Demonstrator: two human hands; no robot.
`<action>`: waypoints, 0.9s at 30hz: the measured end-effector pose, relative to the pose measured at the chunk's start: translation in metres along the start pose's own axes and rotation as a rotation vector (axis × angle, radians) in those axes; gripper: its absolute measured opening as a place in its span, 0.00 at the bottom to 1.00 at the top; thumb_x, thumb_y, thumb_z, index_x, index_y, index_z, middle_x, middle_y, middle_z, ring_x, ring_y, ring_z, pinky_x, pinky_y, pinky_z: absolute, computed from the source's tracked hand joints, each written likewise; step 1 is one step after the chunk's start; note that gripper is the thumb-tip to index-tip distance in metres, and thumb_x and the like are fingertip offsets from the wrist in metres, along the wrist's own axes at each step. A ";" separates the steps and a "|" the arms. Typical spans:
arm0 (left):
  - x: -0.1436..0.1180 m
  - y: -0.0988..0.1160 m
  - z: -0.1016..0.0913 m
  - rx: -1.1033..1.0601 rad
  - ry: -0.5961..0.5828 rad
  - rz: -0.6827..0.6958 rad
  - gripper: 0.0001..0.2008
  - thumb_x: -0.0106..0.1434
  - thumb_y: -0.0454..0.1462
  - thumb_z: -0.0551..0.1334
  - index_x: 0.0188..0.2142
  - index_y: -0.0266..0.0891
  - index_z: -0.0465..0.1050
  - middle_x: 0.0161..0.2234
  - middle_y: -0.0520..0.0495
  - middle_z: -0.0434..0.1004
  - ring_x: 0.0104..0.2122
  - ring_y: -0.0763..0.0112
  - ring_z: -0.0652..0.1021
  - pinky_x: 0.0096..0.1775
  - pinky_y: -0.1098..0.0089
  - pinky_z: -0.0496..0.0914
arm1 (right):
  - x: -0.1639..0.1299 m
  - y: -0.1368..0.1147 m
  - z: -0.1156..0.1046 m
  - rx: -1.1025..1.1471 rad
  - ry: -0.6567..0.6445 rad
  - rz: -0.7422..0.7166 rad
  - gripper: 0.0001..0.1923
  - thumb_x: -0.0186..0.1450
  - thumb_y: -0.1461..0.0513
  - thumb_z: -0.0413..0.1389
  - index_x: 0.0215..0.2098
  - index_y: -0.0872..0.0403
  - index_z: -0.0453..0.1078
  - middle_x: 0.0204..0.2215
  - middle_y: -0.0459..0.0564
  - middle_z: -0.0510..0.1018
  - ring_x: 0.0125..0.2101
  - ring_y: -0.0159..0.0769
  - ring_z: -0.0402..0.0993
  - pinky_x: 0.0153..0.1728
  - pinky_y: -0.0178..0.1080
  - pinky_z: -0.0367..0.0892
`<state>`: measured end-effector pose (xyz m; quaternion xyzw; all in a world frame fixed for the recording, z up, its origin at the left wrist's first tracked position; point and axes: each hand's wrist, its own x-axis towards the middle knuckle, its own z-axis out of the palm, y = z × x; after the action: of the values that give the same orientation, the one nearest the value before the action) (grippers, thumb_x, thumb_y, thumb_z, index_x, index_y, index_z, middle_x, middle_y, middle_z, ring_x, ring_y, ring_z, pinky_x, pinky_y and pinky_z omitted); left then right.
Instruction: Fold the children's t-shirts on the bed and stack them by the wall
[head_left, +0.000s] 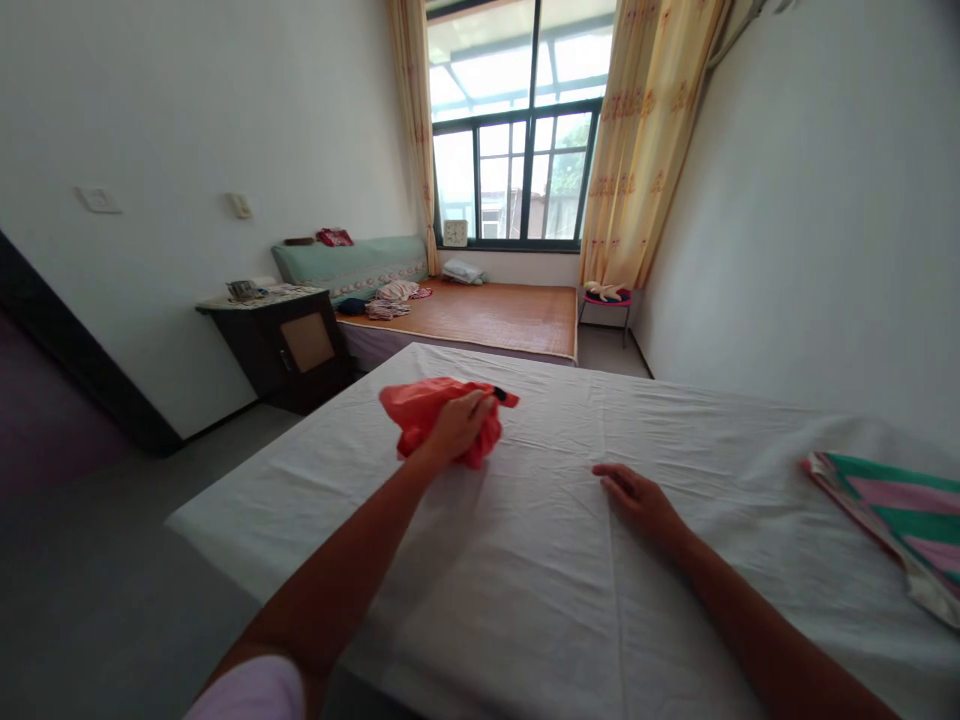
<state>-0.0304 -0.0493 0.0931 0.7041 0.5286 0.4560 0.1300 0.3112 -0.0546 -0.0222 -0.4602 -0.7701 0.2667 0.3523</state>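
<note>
A crumpled red-orange cloth item (pixel 420 405) with a small black patch near its right end is bunched over the white sheet (pixel 540 560). My left hand (pixel 459 425) grips it from above, fingers closed on the fabric. What kind of item it is I cannot make out. To the right, my right hand (pixel 637 500) is low over the sheet, holding nothing, its fingers loosely stretched and slightly curled. At the far right lies a folded green, pink and white striped cloth (pixel 892 510), apart from both hands.
Beyond the sheet stands a bed with a brown mat (pixel 495 315), with clothes (pixel 394 295) on its left side. A dark cabinet (pixel 300 345) is at the left. A small stool (pixel 606 300) stands by the curtain (pixel 637 140), below the window (pixel 517 130).
</note>
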 end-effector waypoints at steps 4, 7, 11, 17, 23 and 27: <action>-0.025 0.066 0.082 -0.024 -0.405 0.381 0.15 0.69 0.41 0.50 0.30 0.38 0.70 0.29 0.48 0.74 0.30 0.72 0.73 0.36 0.72 0.67 | -0.010 -0.007 0.002 0.240 -0.021 0.008 0.28 0.62 0.51 0.56 0.59 0.49 0.61 0.51 0.55 0.74 0.34 0.38 0.76 0.36 0.43 0.73; -0.046 0.081 0.115 -0.033 -0.483 0.476 0.12 0.66 0.40 0.54 0.28 0.38 0.69 0.30 0.48 0.73 0.31 0.73 0.73 0.35 0.73 0.66 | -0.015 -0.003 -0.002 0.143 0.065 0.002 0.20 0.59 0.50 0.58 0.44 0.52 0.72 0.39 0.54 0.79 0.34 0.44 0.76 0.37 0.46 0.73; -0.034 0.059 0.110 -0.290 -0.186 0.154 0.15 0.66 0.42 0.52 0.28 0.38 0.69 0.26 0.51 0.71 0.27 0.74 0.71 0.32 0.73 0.66 | -0.011 0.004 -0.024 0.099 0.233 0.034 0.14 0.60 0.51 0.58 0.37 0.52 0.74 0.30 0.51 0.79 0.33 0.43 0.76 0.37 0.45 0.72; 0.026 -0.026 0.047 -0.897 0.446 -0.309 0.14 0.58 0.47 0.60 0.34 0.39 0.72 0.28 0.52 0.75 0.30 0.71 0.75 0.34 0.71 0.70 | 0.002 0.015 -0.066 0.378 0.735 0.173 0.15 0.60 0.52 0.58 0.40 0.52 0.68 0.31 0.47 0.77 0.30 0.36 0.76 0.32 0.39 0.73; 0.037 -0.063 0.038 -1.023 0.600 -0.476 0.06 0.58 0.39 0.61 0.32 0.39 0.73 0.27 0.54 0.77 0.28 0.75 0.76 0.32 0.75 0.71 | -0.001 0.009 -0.080 0.310 0.987 0.122 0.16 0.62 0.52 0.56 0.43 0.51 0.63 0.31 0.46 0.76 0.28 0.36 0.75 0.31 0.40 0.72; 0.029 -0.063 0.043 -1.024 0.533 -0.548 0.08 0.60 0.38 0.61 0.39 0.41 0.74 0.31 0.53 0.79 0.27 0.75 0.77 0.29 0.76 0.72 | -0.004 0.004 -0.078 -0.117 0.933 0.020 0.12 0.63 0.53 0.54 0.40 0.51 0.68 0.48 0.56 0.71 0.47 0.43 0.70 0.45 0.45 0.69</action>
<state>-0.0352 0.0145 0.0424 0.2546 0.4189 0.7605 0.4258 0.3761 -0.0502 0.0216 -0.5574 -0.5388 -0.0093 0.6316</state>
